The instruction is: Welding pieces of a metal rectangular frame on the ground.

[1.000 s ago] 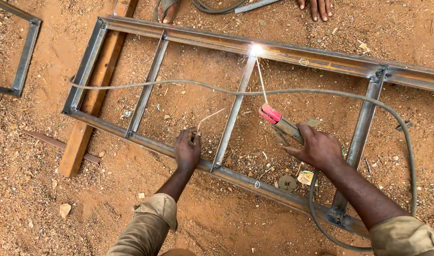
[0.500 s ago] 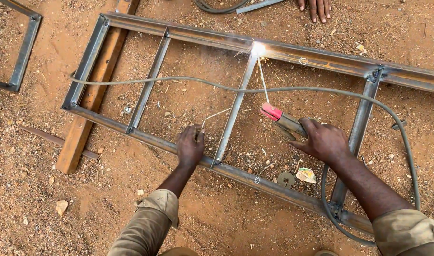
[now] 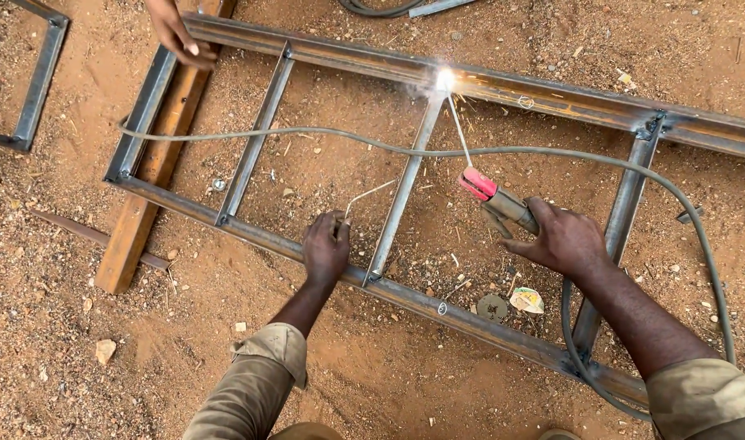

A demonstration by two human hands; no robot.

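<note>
Since the earlier frame, another person's hand (image 3: 175, 34) has come into view at the top left and now touches the steel frame (image 3: 551, 96) near its corner, while the bare feet that showed at the top edge are gone; the right hand (image 3: 561, 240) has shifted only slightly

Right hand: grip closed around the handle of the electrode holder (image 3: 503, 202), red jaws forward. The welding rod (image 3: 458, 130) runs up from the holder to the joint, where the arc (image 3: 445, 78) glows at the meeting of the cross bar (image 3: 405, 183) and the far rail

Left hand (image 3: 327, 248): rests on the near rail of the frame, just beside the foot of the cross bar, fingers closed on a spare welding rod (image 3: 371, 193) that sticks out over the dirt

Handling, as a judgement:
- Electrode holder: light and rigid. Take it by the insulated handle only, well behind the jaws
- Welding rod: thin, stiff, brittle in its coating, and hot near the tip
- Grey cable (image 3: 323, 138): limp and heavy enough to drag; it lies across the frame and loops back to the holder
- Steel frame: heavy and stiff, hot close to the weld. It lies flat on the sandy ground, with a wooden plank (image 3: 136, 228) under its left end
</note>
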